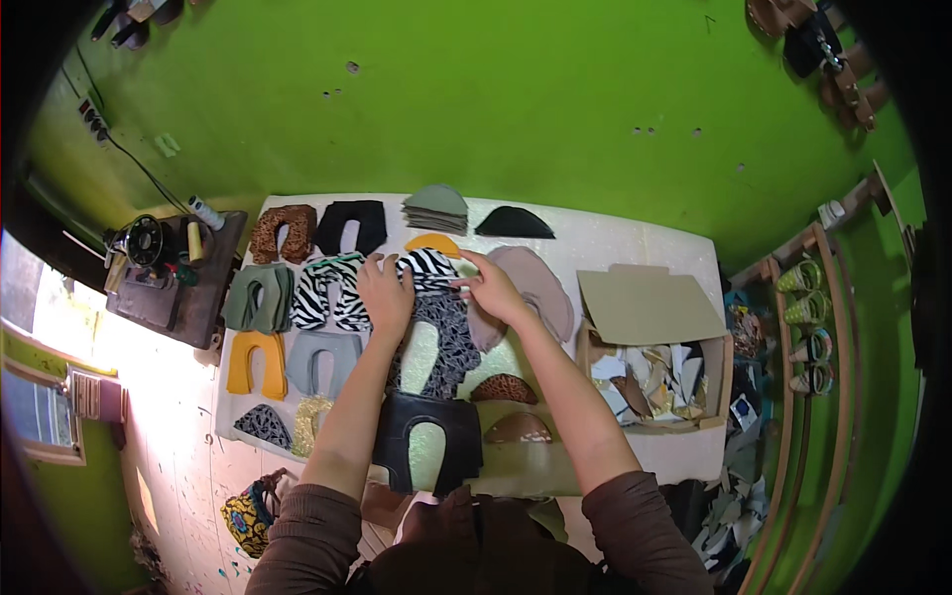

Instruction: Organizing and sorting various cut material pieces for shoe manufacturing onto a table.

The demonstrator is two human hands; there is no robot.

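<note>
Between my hands lies a half-moon piece of zebra-print material (432,272), its rounded edge to the far side. My left hand (385,294) is at its left end, fingers bent over the edge and partly covering a zebra-print U-shaped piece (311,292). At the right end, the fingers and thumb of my right hand (493,288) close on the half-moon's edge. A mustard half-moon (432,244) shows just beyond it. Nearer me are a grey-and-black patterned U-shaped piece (458,342) and a black U-shaped piece (395,436). Fingertip contact is partly hidden.
U-shaped stacks in leopard (268,236), black (371,226), green (268,297), mustard (256,359) and grey (332,357) cover the table's left. Green half-moons (434,210) sit at the back. A cardboard box (650,424) of scraps stands right; a sewing machine (145,242) is left.
</note>
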